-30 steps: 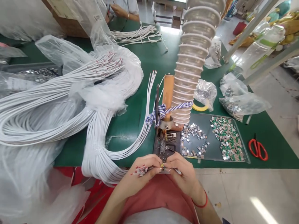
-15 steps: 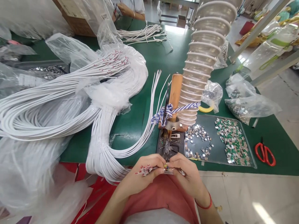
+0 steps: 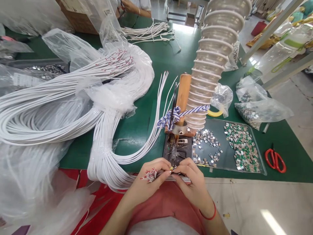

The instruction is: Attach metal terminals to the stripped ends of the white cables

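Note:
My left hand (image 3: 152, 178) is closed around a small bunch of white cables (image 3: 149, 174), whose red-tipped ends stick out above the palm. Its thumb and forefinger pinch at the front of the table edge. Close against them, my right hand (image 3: 192, 181) is also closed, fingertips pinched together on something too small to make out. Just behind the fingertips is a dark fixture base (image 3: 187, 150) with a wooden handle (image 3: 184, 94) standing up from it. A thick bundle of white cables (image 3: 102, 153) curves down to the left hand's side.
A clear ribbed hose (image 3: 212, 62) hangs beside the handle, tied with a blue-striped cloth (image 3: 172, 117). A tray (image 3: 226, 163) with silver connectors and green boards lies right. Red scissors (image 3: 275, 160) lie farther right. Plastic bags (image 3: 264, 111) sit behind. Another person's arm (image 3: 133, 7) shows at the far side.
Both hands have moved slightly, and the right thumb has come away lower from its fingers. The view has shifted a little. The cables stay in the left hand.

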Motion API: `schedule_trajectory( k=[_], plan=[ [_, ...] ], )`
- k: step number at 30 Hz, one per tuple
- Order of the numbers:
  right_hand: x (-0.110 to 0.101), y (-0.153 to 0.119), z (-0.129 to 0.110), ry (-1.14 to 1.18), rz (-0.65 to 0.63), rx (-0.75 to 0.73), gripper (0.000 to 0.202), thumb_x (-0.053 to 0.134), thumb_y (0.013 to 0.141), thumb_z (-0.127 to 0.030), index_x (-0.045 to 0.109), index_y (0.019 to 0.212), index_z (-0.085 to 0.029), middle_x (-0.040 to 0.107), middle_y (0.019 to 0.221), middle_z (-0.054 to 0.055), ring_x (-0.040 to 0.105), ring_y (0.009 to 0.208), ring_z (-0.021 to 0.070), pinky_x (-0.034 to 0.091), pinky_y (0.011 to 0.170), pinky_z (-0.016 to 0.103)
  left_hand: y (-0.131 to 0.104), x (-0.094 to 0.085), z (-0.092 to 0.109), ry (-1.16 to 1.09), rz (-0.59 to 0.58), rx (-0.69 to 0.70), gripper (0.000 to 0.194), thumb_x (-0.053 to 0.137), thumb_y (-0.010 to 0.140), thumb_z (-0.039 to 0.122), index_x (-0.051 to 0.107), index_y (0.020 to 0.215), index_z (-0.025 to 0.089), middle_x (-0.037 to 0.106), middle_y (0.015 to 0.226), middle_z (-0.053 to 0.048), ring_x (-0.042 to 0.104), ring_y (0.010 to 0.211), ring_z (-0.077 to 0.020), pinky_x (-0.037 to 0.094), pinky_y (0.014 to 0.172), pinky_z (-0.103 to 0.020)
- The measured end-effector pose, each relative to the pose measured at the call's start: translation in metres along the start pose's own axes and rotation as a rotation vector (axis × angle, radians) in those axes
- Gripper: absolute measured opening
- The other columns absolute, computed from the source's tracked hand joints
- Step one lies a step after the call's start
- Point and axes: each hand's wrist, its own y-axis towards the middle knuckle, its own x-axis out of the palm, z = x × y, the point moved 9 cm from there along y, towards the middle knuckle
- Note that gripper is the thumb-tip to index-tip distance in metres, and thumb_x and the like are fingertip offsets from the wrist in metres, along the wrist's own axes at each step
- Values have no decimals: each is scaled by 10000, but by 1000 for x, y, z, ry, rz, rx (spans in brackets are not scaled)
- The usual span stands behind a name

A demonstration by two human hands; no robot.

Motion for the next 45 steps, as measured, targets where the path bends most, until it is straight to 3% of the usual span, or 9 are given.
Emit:
schedule_trajectory(
  k=[16, 24, 41, 45],
  plan=[
    [-1, 6, 6, 61, -16, 102, 143, 648, 915, -78, 641, 887, -218, 619, 833, 9, 581, 701, 130, 460, 570, 207, -1, 0, 1, -8, 12, 34, 215, 580, 957, 152, 693, 775, 169, 711, 902, -33, 647, 810, -138, 487, 769, -211],
    [0, 4, 11, 71, -43, 130, 103, 664, 913, -112, 653, 906, -214, 610, 843, 5, 489, 598, 104, 400, 508, 212, -2, -2, 2, -46, 41, 66, 188, 612, 945, 134, 705, 784, 164, 722, 910, -36, 663, 809, -135, 507, 773, -205],
    [-3, 6, 2, 68, -51, 83, 139, 623, 937, -103, 674, 881, -219, 632, 799, 12, 618, 706, 140, 522, 607, 225, -2, 1, 2, -40, 29, 35, 199, 600, 931, 115, 684, 755, 155, 730, 893, -63, 674, 808, -160, 526, 793, -253],
    [-8, 0, 11, 114, -12, 138, 59, 617, 967, -195, 662, 988, -227, 638, 847, 32, 603, 719, 156, 506, 577, 240, 0, 0, 2, -58, 37, -4, 198, 601, 932, 141, 683, 752, 157, 737, 890, -61, 679, 807, -162, 529, 792, -253]
  ],
)
